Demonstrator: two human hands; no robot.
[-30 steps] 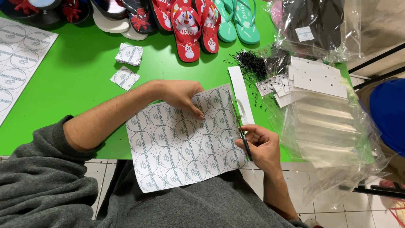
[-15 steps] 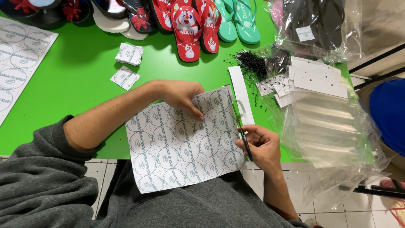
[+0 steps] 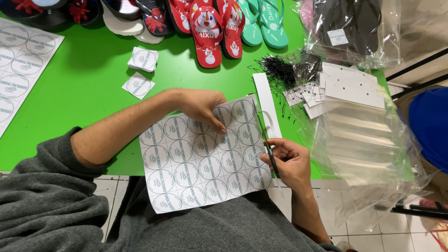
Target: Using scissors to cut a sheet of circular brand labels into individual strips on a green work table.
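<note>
white paper sticker sheet, printed with rows of round labels, overhangs the near edge of the green surface, its lower part over the person's lap. left hand lies on the sheet's upper edge, fingers pressed together, pinning the paper down. right hand sits at the sheet's right edge, fingers curled shut around the handles of scissors; blades run up along that edge beside a cut white strip. two small stacks of cut labels lie toward the middle of the surface. flip-flops line the far edge. another label sheet at the left edge. clear plastic bags and black fasteners at the right edge.
</note>
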